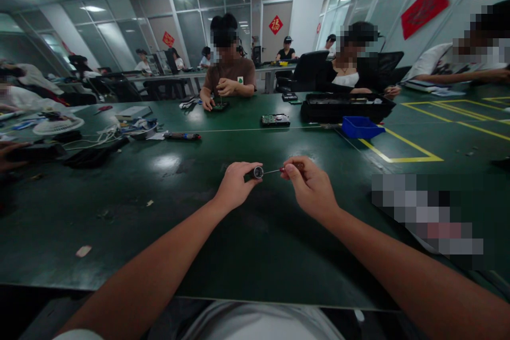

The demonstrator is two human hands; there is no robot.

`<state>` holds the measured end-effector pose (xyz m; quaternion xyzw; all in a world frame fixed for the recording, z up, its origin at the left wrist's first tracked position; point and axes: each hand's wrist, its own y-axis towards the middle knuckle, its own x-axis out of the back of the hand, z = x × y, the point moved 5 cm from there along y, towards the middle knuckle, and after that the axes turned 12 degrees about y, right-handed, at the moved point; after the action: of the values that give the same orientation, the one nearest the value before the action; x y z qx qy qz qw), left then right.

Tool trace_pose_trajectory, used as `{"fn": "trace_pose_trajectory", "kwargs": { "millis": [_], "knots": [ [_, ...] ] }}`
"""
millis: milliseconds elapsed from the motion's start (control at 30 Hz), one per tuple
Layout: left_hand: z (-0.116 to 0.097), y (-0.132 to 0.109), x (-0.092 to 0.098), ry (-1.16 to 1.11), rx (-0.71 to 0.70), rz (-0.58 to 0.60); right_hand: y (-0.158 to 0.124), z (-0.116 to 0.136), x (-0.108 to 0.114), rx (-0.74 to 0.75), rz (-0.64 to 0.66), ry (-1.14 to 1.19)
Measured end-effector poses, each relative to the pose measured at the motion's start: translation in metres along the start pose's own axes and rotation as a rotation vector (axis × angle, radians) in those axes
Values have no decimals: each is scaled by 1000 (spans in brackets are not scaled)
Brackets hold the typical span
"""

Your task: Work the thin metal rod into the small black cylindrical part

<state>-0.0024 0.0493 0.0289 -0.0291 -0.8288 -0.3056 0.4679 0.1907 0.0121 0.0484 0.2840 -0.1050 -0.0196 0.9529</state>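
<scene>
My left hand (237, 185) is closed on a small dark round part (258, 172) with a silvery ring-shaped end. That end faces me, just above the green tabletop. In my right hand (313, 185) is a screwdriver (282, 170) with a reddish handle, its fingers wrapped round the grip. The thin metal shaft points left, and its tip reaches the side of the round part. Whether the tip touches it or sits in it I cannot tell.
Beyond my hands lie a circuit board unit (275, 119), a black bin (346, 108), a blue tray (362, 127) and a pen-like tool (182, 136). Cables and a white fan-like part (58, 123) are at the left. A co-worker (227, 71) handles a device opposite.
</scene>
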Motion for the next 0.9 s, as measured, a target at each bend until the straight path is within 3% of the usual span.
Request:
{"fn": "trace_pose_trajectory", "kwargs": {
  "millis": [167, 533, 900],
  "knots": [
    [-1, 0, -1, -12, -2, 24, 1, 0, -5, -25, 51, 48],
    [-2, -1, -3, -33, 14, 34, 0, 3, 1, 2, -36, -82],
    [-2, -1, -3, -23, 10, 47, 1, -2, -4, -64, -15, 35]
  ]
}}
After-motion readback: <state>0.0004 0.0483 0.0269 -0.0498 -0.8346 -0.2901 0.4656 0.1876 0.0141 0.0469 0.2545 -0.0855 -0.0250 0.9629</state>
